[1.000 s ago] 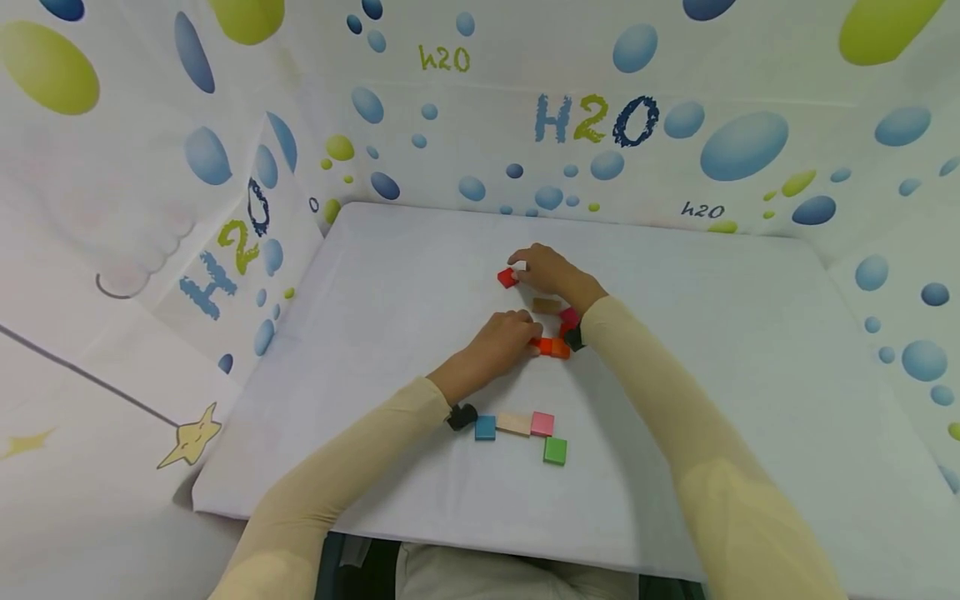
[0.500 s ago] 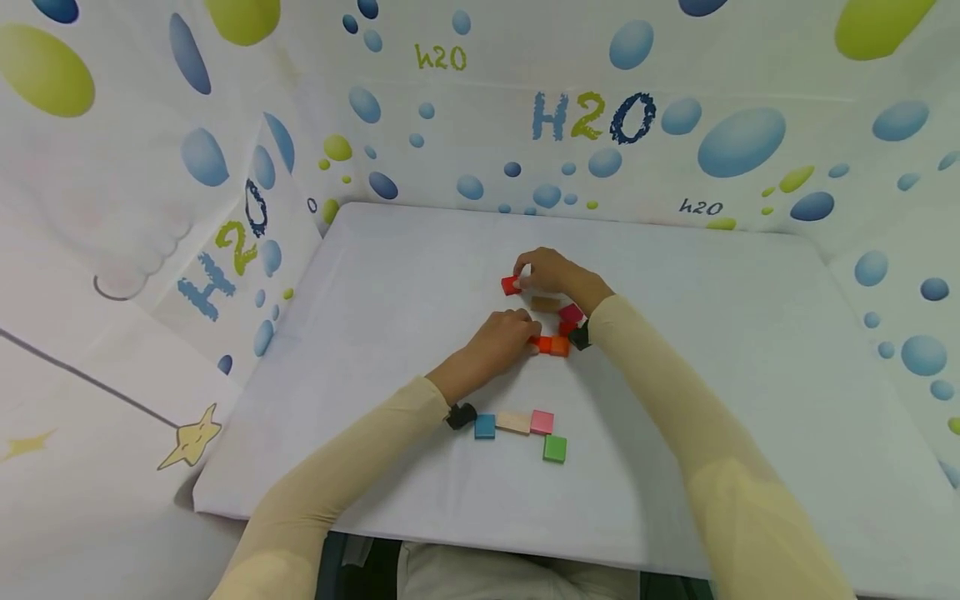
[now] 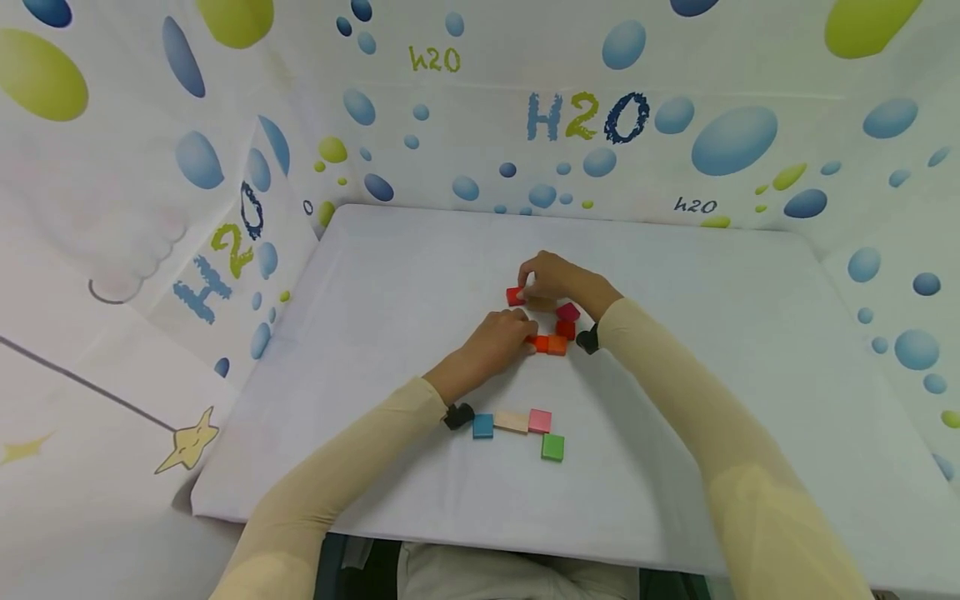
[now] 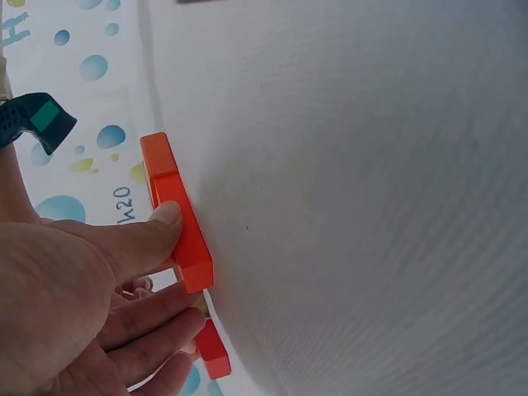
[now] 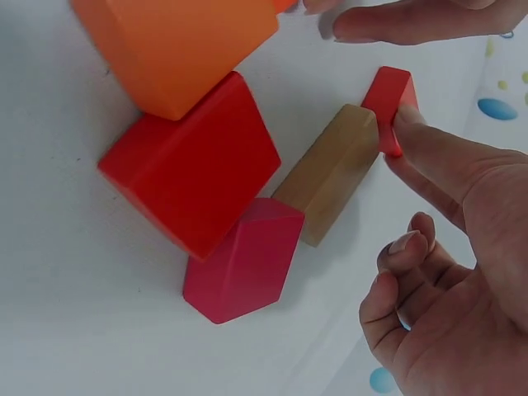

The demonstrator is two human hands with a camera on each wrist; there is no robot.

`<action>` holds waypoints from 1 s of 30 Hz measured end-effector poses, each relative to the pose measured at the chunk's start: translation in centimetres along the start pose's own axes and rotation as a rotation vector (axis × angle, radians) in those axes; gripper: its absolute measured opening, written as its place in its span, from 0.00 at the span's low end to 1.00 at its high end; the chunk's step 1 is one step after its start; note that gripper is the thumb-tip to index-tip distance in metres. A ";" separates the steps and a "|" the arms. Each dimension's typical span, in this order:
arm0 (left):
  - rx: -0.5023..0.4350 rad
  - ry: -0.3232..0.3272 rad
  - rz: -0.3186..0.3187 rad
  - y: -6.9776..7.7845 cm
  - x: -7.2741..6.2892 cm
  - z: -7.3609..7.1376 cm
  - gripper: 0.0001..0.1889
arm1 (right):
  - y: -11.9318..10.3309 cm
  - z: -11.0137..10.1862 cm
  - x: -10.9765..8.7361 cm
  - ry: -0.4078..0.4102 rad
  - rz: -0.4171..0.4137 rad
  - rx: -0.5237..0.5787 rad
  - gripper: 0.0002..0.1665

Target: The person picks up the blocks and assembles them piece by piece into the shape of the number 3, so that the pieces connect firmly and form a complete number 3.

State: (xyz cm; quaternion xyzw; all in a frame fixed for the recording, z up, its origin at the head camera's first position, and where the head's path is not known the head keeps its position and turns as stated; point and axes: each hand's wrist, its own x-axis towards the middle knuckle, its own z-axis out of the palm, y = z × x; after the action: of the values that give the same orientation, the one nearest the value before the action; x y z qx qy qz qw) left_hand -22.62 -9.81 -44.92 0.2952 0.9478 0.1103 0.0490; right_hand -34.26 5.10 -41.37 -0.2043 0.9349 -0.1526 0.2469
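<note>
My right hand (image 3: pixel 558 277) pinches a small red block (image 3: pixel 514 296) between thumb and index finger. In the right wrist view this red block (image 5: pixel 388 95) meets the end of a tan wooden block (image 5: pixel 334 165). A crimson block (image 5: pixel 247 260), a red block (image 5: pixel 202 165) and an orange block (image 5: pixel 177 49) continue the curve of touching blocks. My left hand (image 3: pixel 495 340) holds an orange-red block (image 4: pixel 188 239), its thumb on the near side and the other fingers behind, partly hidden. That block lies end to end with the orange block (image 3: pixel 557 345).
Nearer the person lies a second group: a blue block (image 3: pixel 483 426), a pale wooden block (image 3: pixel 512 422), a pink block (image 3: pixel 540 421) and a green block (image 3: pixel 552 447). All rest on a white-covered table (image 3: pixel 360 283), with a patterned wall (image 3: pixel 480 125) behind.
My right hand has brought the red block nearer and slightly right, from apart to against the wooden block's end. The left hand stays at the orange-red block.
</note>
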 end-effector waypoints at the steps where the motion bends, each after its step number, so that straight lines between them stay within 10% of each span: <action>1: 0.000 -0.001 -0.002 0.0 0.0 0.0 0.13 | 0.0 0.0 -0.1 -0.002 -0.004 -0.005 0.15; 30: -0.012 -0.002 -0.004 0.2 -0.1 -0.1 0.13 | -0.1 -0.2 -1.2 -0.024 -0.008 -0.044 0.19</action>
State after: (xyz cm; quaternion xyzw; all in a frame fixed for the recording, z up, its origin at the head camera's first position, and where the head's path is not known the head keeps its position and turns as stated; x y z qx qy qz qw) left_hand -22.45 -9.75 -44.81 0.2931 0.9477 0.1155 0.0520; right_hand -33.35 5.62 -40.69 -0.2151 0.9343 -0.1303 0.2528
